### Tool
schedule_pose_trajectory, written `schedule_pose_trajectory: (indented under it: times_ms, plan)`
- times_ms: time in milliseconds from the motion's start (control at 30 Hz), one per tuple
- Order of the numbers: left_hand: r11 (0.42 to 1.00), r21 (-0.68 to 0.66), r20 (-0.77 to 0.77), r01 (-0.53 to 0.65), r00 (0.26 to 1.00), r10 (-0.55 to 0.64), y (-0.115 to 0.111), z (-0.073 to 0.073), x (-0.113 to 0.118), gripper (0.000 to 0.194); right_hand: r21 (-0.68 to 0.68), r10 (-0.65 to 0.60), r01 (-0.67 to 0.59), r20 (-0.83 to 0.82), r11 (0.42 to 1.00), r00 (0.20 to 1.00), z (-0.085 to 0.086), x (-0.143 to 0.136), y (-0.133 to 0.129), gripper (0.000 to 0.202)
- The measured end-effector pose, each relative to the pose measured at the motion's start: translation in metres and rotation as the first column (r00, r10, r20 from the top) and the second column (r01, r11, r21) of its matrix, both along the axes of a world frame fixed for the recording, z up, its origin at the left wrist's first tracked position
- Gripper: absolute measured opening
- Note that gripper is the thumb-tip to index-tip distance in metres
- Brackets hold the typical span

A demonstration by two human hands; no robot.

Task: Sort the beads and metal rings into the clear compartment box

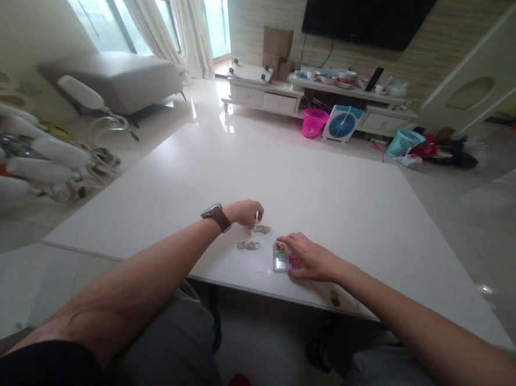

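Divided box point(282, 266) sits on the worktop point(222, 177), my right hand point(315, 260) touching it, fingers spread wide; uneven pressure could tip it, spilling colourful pieces point(280, 247). My left hand point(245, 212) curls near small rings point(262, 229); I can't tell its grip.

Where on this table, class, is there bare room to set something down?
Bare: the white table beyond the left hand, to its far edge, and the stretches outside the left forearm and right forearm. Crowded: around the right hand, with the case, two rows of rings and, nearer the edge, a small brown item.
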State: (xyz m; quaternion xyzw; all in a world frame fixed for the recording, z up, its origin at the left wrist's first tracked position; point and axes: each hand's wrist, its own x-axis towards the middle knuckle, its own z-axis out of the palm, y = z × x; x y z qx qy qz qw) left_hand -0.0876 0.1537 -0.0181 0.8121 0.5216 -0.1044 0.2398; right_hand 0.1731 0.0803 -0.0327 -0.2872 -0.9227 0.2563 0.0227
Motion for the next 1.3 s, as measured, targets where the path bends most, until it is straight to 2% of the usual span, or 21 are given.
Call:
schedule_pose_trajectory:
  times_ms: [100,300,500,867,1033,1167,1233,1300]
  plan:
    - [1.0,0.014,-0.021,-0.024,0.999,0.024,0.002,-0.004,0.001,0.03,0.016,0.009,-0.009,-0.037,1.0,0.999,0.006,0.002,0.002,0.076]
    - [0.999,-0.019,0.03,-0.049,0.998,0.049,0.001,-0.006,0.0,0.034,0.134,-0.063,0.082,-0.143,0.988,0.988,0.023,0.01,0.007,0.041]
    - [0.999,-0.012,-0.03,-0.047,0.998,0.047,-0.002,-0.006,0.006,0.021,0.148,-0.076,0.097,-0.142,0.984,0.987,0.021,0.014,0.008,0.037]
    - [0.999,-0.044,-0.088,0.0,0.996,-0.004,-0.003,-0.003,0.007,0.03,0.139,-0.056,0.076,-0.141,0.987,0.988,0.023,0.011,0.013,0.031]
    - [1.0,-0.028,-0.082,-0.009,0.997,0.007,-0.001,-0.001,0.0,0.023,0.127,-0.05,0.068,-0.14,0.99,0.989,0.023,0.012,0.012,0.031]
    - [0.999,-0.032,-0.003,-0.007,1.0,0.007,0.001,0.006,-0.002,0.013,0.123,-0.061,0.079,-0.145,0.989,0.988,0.022,0.013,0.013,0.03]
    - [0.992,-0.124,0.138,-0.015,0.99,0.032,-0.002,0.011,0.001,0.009,0.134,-0.088,0.109,-0.158,0.985,0.984,0.022,0.013,0.014,0.029]
    - [0.963,-0.269,0.365,0.023,0.927,0.08,-0.006,0.016,0.007,0.008,0.145,-0.127,0.155,-0.182,0.977,0.975,0.021,0.012,0.015,0.025]
